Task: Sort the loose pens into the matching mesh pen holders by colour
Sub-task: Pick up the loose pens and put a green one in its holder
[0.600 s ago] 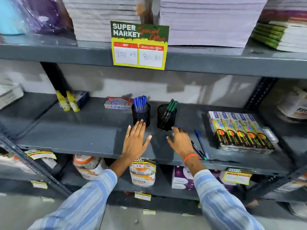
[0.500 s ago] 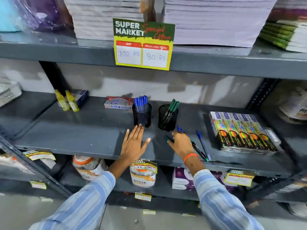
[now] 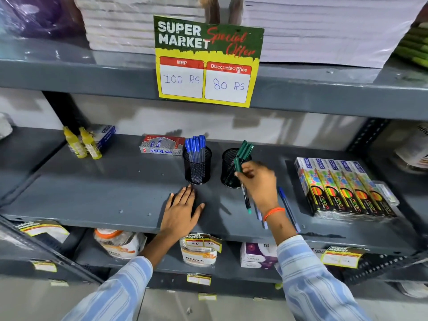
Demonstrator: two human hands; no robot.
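Note:
Two black mesh pen holders stand on the grey shelf (image 3: 92,193). The left holder (image 3: 197,166) is full of blue-capped pens (image 3: 195,144). The right holder (image 3: 229,169) has several green-capped pens (image 3: 246,148). My right hand (image 3: 259,184) is raised in front of the right holder, shut on a green pen (image 3: 238,164) whose cap points up and whose tip hangs below my fingers. My left hand (image 3: 181,210) lies flat on the shelf, fingers spread, just in front of the left holder. A loose blue pen (image 3: 287,206) lies on the shelf right of my right wrist; other pens are partly hidden behind it.
Boxes of neon pencils (image 3: 342,188) lie at the right of the shelf. A red and blue box (image 3: 162,144) sits behind the left holder, two yellow bottles (image 3: 82,144) further left. A price sign (image 3: 207,61) hangs from the shelf above. Jars stand on the shelf below.
My right hand has lifted off the shelf with a green pen and moved up towards the right holder. My left hand stays flat. The camera has moved closer.

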